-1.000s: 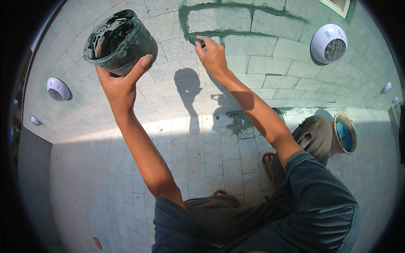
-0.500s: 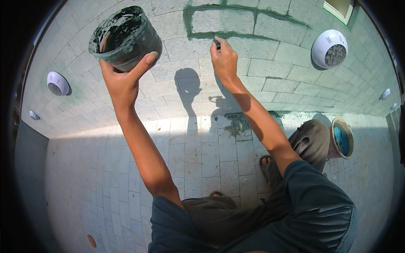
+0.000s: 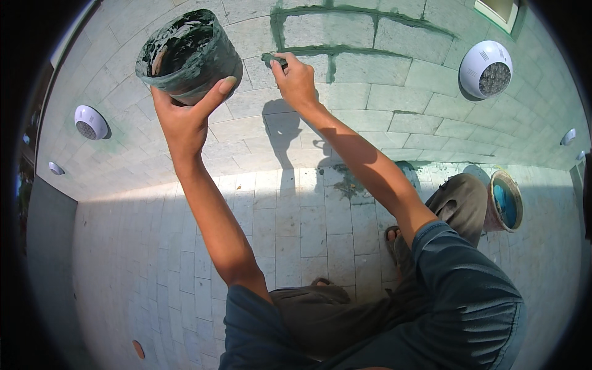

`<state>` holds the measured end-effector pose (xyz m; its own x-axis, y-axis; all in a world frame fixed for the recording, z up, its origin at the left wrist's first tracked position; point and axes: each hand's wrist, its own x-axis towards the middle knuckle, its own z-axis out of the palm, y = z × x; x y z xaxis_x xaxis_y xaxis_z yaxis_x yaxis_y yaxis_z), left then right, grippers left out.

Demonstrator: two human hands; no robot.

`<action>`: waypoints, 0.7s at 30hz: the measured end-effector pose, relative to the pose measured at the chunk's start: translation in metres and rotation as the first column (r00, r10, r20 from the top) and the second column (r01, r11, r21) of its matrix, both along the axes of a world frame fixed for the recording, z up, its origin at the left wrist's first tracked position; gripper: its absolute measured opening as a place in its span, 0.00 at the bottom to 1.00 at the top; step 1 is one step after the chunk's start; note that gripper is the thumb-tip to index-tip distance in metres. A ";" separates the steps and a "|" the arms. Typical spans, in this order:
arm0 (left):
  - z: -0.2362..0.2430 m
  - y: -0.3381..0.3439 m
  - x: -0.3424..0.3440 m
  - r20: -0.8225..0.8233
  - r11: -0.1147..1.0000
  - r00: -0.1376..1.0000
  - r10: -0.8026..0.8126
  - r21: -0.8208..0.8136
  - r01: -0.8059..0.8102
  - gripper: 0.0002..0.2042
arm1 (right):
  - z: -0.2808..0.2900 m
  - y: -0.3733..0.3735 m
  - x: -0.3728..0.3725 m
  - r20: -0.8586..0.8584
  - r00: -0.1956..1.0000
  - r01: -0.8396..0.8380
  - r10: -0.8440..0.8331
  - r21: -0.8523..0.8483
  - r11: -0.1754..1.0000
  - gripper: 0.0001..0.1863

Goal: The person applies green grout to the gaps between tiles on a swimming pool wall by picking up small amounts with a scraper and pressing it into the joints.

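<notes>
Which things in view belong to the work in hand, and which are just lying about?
In the work (my reading):
left hand, holding the green-smeared pot
right hand, pinching a small green-smeared piece
green-coated wall joints

Just about:
bucket, untouched; its role is unclear
round white wall fixtures
brown oval piece on the floor

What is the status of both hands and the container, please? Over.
Left hand holding dark smeared container. Right hand pinching small green-smeared piece near wall; contact unclear. No obstruction visible at right hand; bucket off to the right.
</notes>
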<state>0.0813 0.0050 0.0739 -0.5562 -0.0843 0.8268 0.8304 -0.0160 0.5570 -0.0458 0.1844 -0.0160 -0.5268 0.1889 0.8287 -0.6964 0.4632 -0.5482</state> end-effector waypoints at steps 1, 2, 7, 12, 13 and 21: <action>0.000 -0.002 0.000 0.003 1.000 1.000 0.015 -0.011 -0.015 0.40 | 0.000 0.006 0.002 0.128 0.988 -0.067 0.087 -0.150 0.986 0.15; 0.000 -0.002 -0.002 0.003 0.999 1.000 0.026 -0.020 -0.026 0.40 | 0.000 0.015 0.003 0.238 0.954 -0.107 0.184 -0.301 0.948 0.15; -0.003 -0.001 -0.006 -0.002 0.997 0.998 0.071 -0.041 -0.071 0.41 | -0.008 0.051 -0.007 0.123 0.973 -0.082 0.196 -0.610 0.788 0.14; -0.007 -0.005 -0.009 0.023 0.997 0.998 0.053 -0.049 -0.051 0.42 | -0.007 0.068 0.009 0.078 0.974 -0.078 0.210 -0.762 0.642 0.16; -0.008 -0.006 -0.008 0.026 0.998 0.998 0.049 -0.030 -0.048 0.41 | -0.007 0.068 0.014 0.096 0.977 -0.056 0.189 -0.742 0.669 0.15; -0.010 -0.003 -0.011 0.042 0.999 0.998 0.037 0.003 -0.037 0.42 | -0.002 -0.001 0.012 0.024 0.998 -0.027 0.051 -0.600 0.799 0.12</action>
